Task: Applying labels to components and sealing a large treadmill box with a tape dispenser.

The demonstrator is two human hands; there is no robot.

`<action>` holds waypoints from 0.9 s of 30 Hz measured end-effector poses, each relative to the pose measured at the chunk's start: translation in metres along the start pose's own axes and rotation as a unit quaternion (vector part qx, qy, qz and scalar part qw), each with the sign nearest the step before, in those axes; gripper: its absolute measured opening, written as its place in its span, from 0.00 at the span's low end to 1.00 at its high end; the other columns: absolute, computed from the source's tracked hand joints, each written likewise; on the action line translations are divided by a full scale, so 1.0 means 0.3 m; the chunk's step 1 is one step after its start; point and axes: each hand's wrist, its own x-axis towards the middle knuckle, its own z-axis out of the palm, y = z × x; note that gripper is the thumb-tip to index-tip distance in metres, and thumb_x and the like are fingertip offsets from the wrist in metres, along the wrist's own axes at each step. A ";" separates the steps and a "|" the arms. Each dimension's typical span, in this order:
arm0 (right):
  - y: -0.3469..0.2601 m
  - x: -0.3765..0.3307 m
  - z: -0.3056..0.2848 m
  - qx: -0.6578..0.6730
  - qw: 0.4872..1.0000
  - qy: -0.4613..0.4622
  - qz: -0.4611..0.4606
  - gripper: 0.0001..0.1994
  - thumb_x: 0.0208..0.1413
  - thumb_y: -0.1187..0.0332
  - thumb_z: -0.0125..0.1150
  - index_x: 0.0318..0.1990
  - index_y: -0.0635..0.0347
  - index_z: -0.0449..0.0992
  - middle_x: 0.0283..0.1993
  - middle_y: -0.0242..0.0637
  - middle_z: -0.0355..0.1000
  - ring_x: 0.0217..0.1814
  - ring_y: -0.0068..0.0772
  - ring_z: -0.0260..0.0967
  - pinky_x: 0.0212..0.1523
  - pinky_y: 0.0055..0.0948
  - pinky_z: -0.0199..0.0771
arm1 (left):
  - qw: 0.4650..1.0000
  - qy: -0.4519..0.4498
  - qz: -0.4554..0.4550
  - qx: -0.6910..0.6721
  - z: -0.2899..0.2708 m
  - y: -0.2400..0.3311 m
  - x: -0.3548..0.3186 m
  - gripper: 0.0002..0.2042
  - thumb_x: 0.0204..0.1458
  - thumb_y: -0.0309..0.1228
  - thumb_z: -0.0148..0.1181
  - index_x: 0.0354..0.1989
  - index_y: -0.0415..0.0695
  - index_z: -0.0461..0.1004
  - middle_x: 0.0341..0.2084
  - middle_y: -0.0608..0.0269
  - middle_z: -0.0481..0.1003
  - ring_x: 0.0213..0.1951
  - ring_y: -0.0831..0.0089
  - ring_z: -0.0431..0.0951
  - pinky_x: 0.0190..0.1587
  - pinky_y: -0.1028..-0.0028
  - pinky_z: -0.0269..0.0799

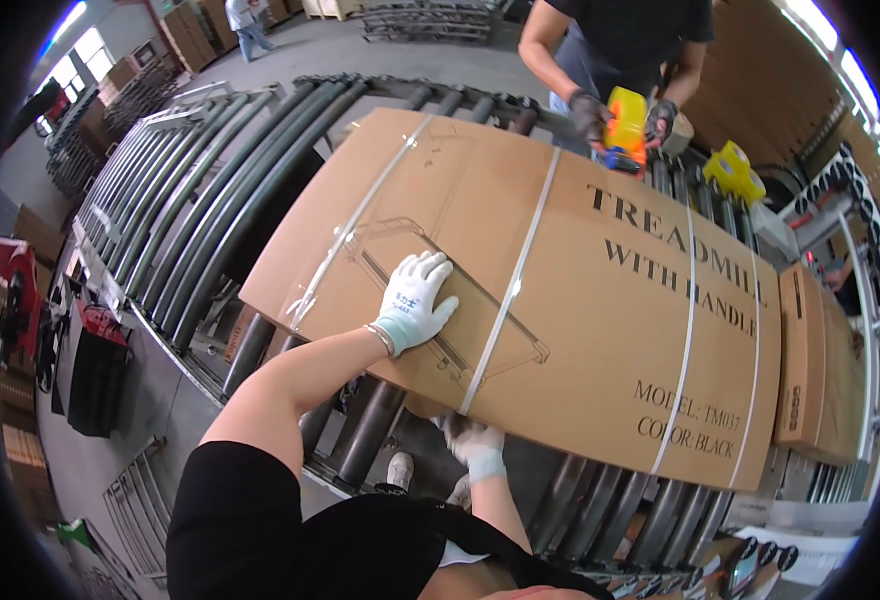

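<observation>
A large flat cardboard box (600, 300), bound with several white straps, lies across a roller conveyor. My left hand (415, 300), in a white glove, rests flat on its top over a printed line drawing, fingers stretched and thumb apart. Just below the box's near edge is my right hand (478, 448), also gloved in white. Its fingers look curled and darkened against a small brownish thing (424, 405), partly hidden by the box, whose kind I cannot make out. Across the box, a person in dark gloves holds a yellow and orange tape dispenser (627, 130).
Metal rollers (230, 170) run off to the left, and more rollers (650, 510) show beneath the box's near edge. Another cardboard box (815, 365) stands against the right end. Yellow tape rolls (734, 172) lie at the far right. A black bin (97, 370) is at left.
</observation>
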 end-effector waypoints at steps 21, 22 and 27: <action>-1.032 -0.854 -0.107 -0.317 0.755 0.323 -0.475 0.44 0.51 0.34 0.50 0.58 0.73 0.63 0.60 0.47 0.63 0.58 0.42 0.63 0.56 0.38 0.65 | 0.970 0.077 -0.093 0.211 0.006 0.157 -0.068 0.21 0.45 0.38 0.56 0.44 0.37 0.69 0.46 0.51 0.68 0.50 0.57 0.67 0.54 0.62 0.60; -1.039 -0.850 -0.123 -0.312 0.756 0.328 -0.472 0.44 0.51 0.34 0.50 0.58 0.73 0.63 0.60 0.47 0.63 0.58 0.42 0.63 0.56 0.38 0.65 | 0.951 0.097 -0.141 0.256 0.002 0.210 -0.060 0.20 0.45 0.40 0.55 0.42 0.37 0.70 0.45 0.50 0.68 0.48 0.58 0.67 0.52 0.63 0.60; -1.073 -0.841 -0.143 -0.383 0.716 0.359 -0.460 0.44 0.48 0.31 0.48 0.53 0.72 0.69 0.53 0.46 0.70 0.52 0.41 0.69 0.42 0.38 0.75 | 0.993 0.038 0.017 0.112 0.133 0.613 -0.138 0.25 0.48 0.43 0.54 0.51 0.38 0.66 0.54 0.46 0.64 0.57 0.53 0.61 0.61 0.59 0.52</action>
